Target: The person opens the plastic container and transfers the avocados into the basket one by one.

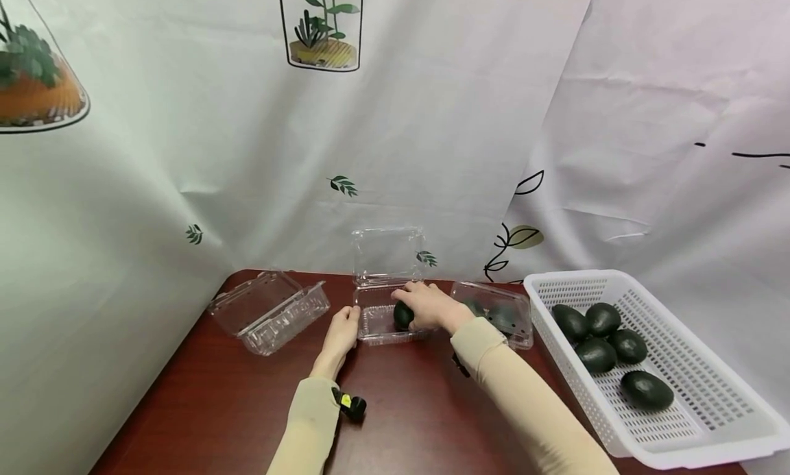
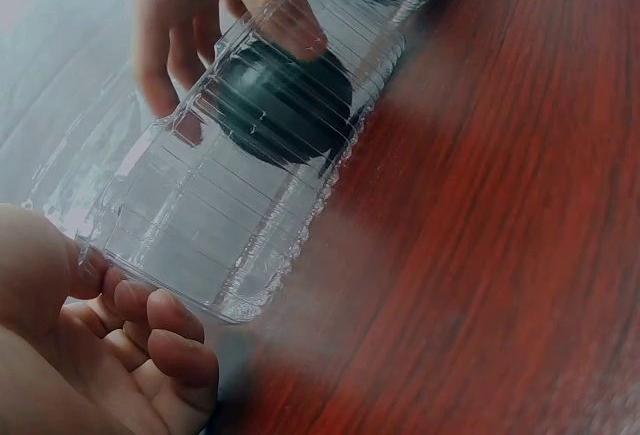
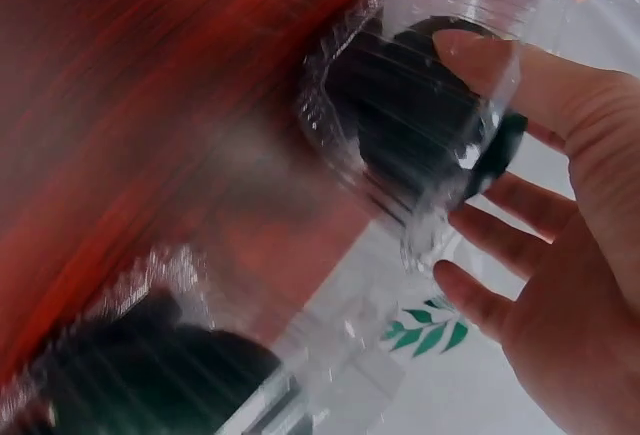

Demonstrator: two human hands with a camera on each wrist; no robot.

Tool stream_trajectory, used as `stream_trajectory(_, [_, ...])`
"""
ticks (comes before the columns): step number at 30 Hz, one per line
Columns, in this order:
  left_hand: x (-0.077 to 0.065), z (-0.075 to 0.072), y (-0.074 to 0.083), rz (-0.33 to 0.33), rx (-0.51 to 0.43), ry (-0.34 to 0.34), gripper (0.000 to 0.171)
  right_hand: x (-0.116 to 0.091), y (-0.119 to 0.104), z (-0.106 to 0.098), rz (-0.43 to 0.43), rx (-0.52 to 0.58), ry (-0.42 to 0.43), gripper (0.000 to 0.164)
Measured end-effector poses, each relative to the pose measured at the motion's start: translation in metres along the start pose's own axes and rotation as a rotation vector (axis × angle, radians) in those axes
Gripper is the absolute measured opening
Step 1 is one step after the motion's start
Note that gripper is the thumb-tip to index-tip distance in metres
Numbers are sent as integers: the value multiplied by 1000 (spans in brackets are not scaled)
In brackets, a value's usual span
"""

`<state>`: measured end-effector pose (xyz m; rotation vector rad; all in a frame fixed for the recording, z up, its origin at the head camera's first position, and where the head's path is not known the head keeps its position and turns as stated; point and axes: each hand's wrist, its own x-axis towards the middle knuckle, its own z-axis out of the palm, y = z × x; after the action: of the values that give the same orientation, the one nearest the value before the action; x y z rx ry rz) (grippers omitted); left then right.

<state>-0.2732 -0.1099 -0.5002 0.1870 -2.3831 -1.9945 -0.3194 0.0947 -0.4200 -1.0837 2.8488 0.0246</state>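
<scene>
An open clear plastic clamshell container (image 1: 376,319) sits on the table with its lid (image 1: 387,256) raised at the back. My left hand (image 1: 341,331) pinches its left end between thumb and fingers. Inside, toward the right end, is a dark green avocado (image 2: 285,105). My right hand (image 1: 432,305) reaches in from above and grips this avocado, thumb on the near side and fingers behind. In the right wrist view, the thumb (image 3: 490,60) lies over the dark skin.
Right of it stands another clear container (image 1: 515,327) with avocados under its lid. A white basket (image 1: 568,379) holding several avocados (image 1: 647,391) fills the right side. At the left, an open clear container (image 1: 284,324) lies angled. A printed curtain (image 1: 296,208) hangs behind the table.
</scene>
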Motion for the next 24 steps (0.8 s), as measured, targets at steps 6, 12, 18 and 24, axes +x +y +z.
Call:
stream_trajectory(6, [-1,0,1,5,6,8,34,10,-3,8,32,-20,30,68])
stream_trajectory(12, [-1,1,1,4,6,13,33,16,-4,14,60,-17,53,66])
stream_trajectory(18, [-1,1,1,10,13,19,34,22,-7,22,64,4,92,63])
stream_trajectory(24, [-1,2,2,17,16,13,34,24,-9,26,57,-24,121,64])
